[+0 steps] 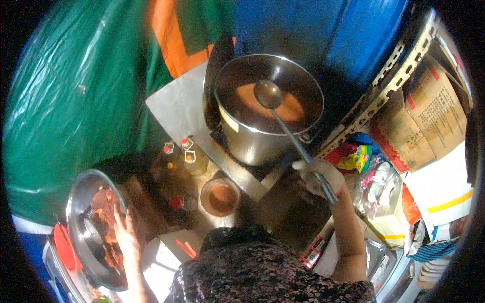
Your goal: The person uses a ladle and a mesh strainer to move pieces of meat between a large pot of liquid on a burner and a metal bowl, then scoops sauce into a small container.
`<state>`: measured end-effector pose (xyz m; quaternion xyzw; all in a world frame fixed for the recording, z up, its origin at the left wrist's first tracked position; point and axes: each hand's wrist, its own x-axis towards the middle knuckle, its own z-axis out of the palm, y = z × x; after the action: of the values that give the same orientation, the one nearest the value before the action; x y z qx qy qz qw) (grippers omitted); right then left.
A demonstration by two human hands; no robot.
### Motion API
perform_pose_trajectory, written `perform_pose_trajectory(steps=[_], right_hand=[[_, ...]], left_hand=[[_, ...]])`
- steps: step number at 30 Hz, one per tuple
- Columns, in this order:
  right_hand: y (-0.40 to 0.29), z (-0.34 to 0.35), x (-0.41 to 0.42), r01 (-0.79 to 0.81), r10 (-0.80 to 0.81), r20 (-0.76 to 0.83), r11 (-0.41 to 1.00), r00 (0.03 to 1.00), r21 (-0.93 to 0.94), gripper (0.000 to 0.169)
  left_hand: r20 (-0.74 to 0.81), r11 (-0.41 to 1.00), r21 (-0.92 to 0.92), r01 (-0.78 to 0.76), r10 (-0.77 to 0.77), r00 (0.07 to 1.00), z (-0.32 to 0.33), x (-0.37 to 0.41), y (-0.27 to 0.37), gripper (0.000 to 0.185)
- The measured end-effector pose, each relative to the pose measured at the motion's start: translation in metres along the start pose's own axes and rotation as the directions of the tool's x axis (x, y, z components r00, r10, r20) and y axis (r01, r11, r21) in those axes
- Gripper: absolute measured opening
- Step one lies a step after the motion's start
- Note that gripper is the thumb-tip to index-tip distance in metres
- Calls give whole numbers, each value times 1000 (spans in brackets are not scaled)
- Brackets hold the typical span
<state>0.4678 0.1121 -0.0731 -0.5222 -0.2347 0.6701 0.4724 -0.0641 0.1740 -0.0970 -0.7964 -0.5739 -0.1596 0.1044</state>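
My right hand [320,178], in a pale glove, is closed round the handle of a metal ladle [268,94]. The ladle's bowl is held over a large steel stockpot [248,146] containing brown liquid. At the left, my bare left hand [127,231] lies against the inner right side of a wide metal basin [75,227], next to reddish-brown pieces of food [104,208]. Whether it grips the basin's rim or the food cannot be told. Inside the basin is also a dark rounded object [92,233].
The pot stands on a metal stove [242,180]. Capped bottles [195,163] and a round container [220,197] stand to its left. Cardboard boxes [435,113] and plastic bags [379,185] fill the right side. A green tarp [75,94] hangs at the left.
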Motion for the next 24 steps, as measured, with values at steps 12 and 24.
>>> perform_pose_trajectory(steps=[12, 24], right_hand=[[58, -64, 250, -169, -139, 171, 26, 975, 985, 5], [59, -118, 279, -572, -266, 629, -741, 730, 351, 18]], left_hand=[[29, 997, 47, -57, 56, 998, -3, 30, 39, 57], [68, 996, -48, 72, -68, 995, 3, 41, 60, 53]])
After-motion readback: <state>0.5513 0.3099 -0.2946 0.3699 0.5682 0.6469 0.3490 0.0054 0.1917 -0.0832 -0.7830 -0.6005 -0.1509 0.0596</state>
